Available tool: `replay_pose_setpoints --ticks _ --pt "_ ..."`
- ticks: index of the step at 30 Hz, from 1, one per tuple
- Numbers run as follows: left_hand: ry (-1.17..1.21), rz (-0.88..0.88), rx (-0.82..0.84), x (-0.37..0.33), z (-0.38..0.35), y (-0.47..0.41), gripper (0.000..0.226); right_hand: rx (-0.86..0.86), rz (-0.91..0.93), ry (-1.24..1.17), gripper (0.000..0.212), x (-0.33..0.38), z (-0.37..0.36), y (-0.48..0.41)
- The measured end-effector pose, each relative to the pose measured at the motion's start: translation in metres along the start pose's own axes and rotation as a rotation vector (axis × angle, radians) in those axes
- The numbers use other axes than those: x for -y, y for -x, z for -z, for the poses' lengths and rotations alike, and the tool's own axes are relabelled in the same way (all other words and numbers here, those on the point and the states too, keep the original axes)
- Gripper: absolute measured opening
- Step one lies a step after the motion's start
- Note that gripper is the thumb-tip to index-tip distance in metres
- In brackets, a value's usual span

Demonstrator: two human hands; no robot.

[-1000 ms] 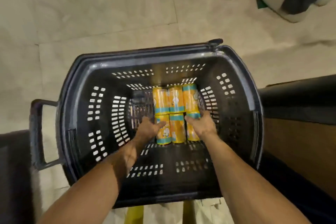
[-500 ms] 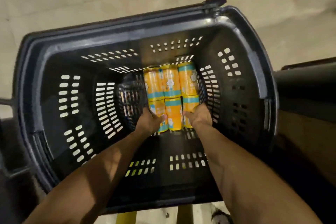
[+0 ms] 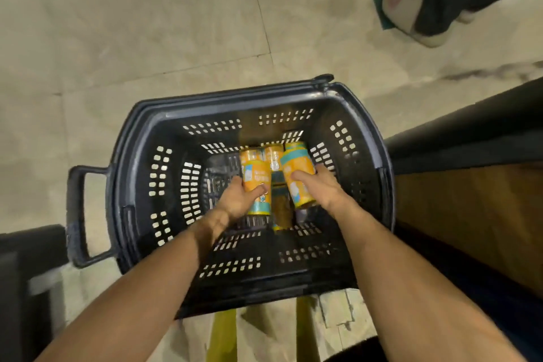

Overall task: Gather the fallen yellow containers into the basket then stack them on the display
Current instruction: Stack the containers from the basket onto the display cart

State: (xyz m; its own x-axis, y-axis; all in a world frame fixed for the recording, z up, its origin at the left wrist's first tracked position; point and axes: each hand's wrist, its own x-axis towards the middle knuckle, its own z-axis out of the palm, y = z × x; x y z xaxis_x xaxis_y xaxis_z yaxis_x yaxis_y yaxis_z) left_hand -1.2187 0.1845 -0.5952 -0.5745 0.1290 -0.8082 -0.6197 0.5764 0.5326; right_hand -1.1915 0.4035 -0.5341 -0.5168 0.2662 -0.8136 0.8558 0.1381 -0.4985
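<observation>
A dark plastic basket (image 3: 141, 173) with slotted walls stands on the floor below me. Both my hands are inside it. My left hand (image 3: 238, 200) grips a yellow container (image 3: 255, 175) with a teal band, lifted off the basket floor. My right hand (image 3: 321, 189) grips another yellow container (image 3: 296, 167), tilted and also raised. Between and beneath them lie more yellow containers (image 3: 273, 159), partly in shadow and partly hidden by my hands.
The basket's handle (image 3: 78, 214) sticks out to the left. A dark shelf edge with a wooden panel (image 3: 470, 200) runs along the right. Another person's sandalled foot and dark trouser leg (image 3: 417, 15) stand at the far right on the tiled floor.
Both hands went from resting on the near row of containers to each gripping one and lifting it. My view pulled back up from the basket.
</observation>
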Motion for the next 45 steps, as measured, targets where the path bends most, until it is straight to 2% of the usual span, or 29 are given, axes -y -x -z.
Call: replay_pose_setpoints --ticks 3,6,8,11,13,15,16,18,20,22,25,30,35,38,41,45 --pt "0.037 -0.154 -0.069 -0.047 0.021 0.033 0.052 -0.044 0.126 -0.117 0.034 0.031 0.017 0.048" --pt "0.089 -0.326 -0.092 -0.092 0.045 0.082 0.048 -0.094 0.222 -0.257 0.04 0.056 0.042 0.104" --pt "0.104 -0.44 -0.099 -0.119 0.058 0.117 0.05 -0.136 0.294 -0.32 0.035 0.067 0.06 0.148" --pt "0.089 -0.634 -0.061 -0.164 0.062 0.178 0.036 -0.269 0.406 -0.36 0.068 0.072 0.094 0.219" --pt "0.111 -0.758 -0.037 -0.193 0.059 0.226 0.02 -0.344 0.484 -0.398 0.058 0.071 0.117 0.269" --pt "0.121 -0.864 0.027 -0.219 0.053 0.275 0.018 -0.406 0.538 -0.459 0.049 0.071 0.137 0.321" --pt "0.117 -0.907 0.07 -0.23 0.049 0.299 0.022 -0.455 0.562 -0.459 0.056 0.069 0.145 0.345" --pt "0.124 -0.979 0.153 -0.251 0.041 0.346 0.045 -0.545 0.614 -0.455 0.071 0.064 0.161 0.393" --pt "0.132 -1.041 0.239 -0.271 0.031 0.39 0.06 -0.611 0.658 -0.404 0.061 0.057 0.174 0.439" --pt "0.113 -1.129 0.298 -0.294 0.014 0.424 0.064 -0.686 0.734 -0.392 0.048 0.052 0.186 0.479" --pt "0.119 -1.286 0.305 -0.338 -0.017 0.463 0.061 -0.935 0.819 -0.319 0.044 0.053 0.206 0.531" --pt "-0.16 -1.585 0.298 -0.439 -0.063 0.49 0.053 -1.36 0.744 -0.2 0.068 0.061 0.261 0.559" --pt "-0.564 -1.625 0.342 -0.521 -0.113 0.475 0.04 -1.457 0.48 -0.042 0.065 0.064 0.319 0.514" --pt "-0.859 -1.574 0.377 -0.562 -0.135 0.453 0.042 -1.505 0.306 0.066 0.082 0.067 0.338 0.48" --pt "-1.112 -1.496 0.419 -0.589 -0.162 0.436 0.045 -1.472 0.188 0.029 0.074 0.063 0.353 0.457" --pt "-1.337 -1.466 0.434 -0.607 -0.194 0.426 0.044 -1.221 0.053 -0.049 0.057 0.053 0.376 0.434"
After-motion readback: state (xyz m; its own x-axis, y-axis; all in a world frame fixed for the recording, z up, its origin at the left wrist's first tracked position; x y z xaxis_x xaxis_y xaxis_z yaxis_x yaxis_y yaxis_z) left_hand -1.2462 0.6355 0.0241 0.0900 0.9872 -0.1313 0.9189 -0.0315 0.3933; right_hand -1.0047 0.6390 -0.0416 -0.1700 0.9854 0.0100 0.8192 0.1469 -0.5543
